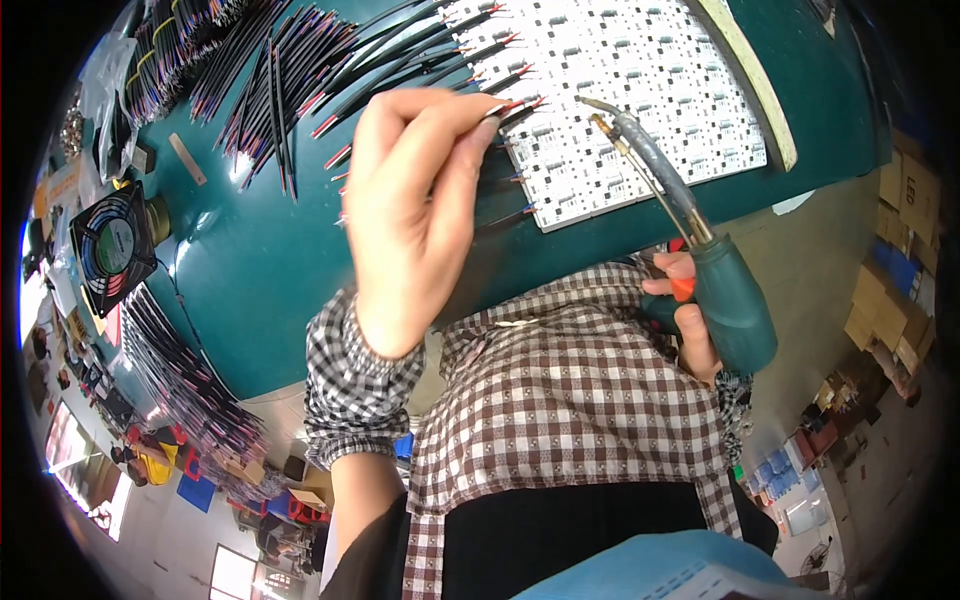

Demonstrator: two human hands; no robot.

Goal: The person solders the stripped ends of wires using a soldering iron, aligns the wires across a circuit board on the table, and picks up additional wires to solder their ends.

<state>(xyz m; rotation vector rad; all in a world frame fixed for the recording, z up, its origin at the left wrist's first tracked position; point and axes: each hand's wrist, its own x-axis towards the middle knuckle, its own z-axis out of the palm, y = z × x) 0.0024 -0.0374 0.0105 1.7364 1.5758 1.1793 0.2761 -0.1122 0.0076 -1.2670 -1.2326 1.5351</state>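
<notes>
My left hand (412,200) is closed in a pinch at the left edge of a white circuit board panel (640,90). Between its fingertips is a thin wire (513,106) with a red lead and a bare end, lying over the board's edge. A green-handled soldering gun (735,300) is gripped in my right hand (697,345), partly hidden behind the handle. Its tip and solder feed tube point up and left over the panel, apart from the held wire. Several black cables (440,45) run to solder points along the panel's left edge.
Bundles of black cables (285,90) are spread over the green table (280,300) at the far left. A small black fan (115,248) stands near its left edge, with more cables (190,370) below. A pale curved strip (765,90) lies right of the panel. Cardboard boxes (905,200) are at far right.
</notes>
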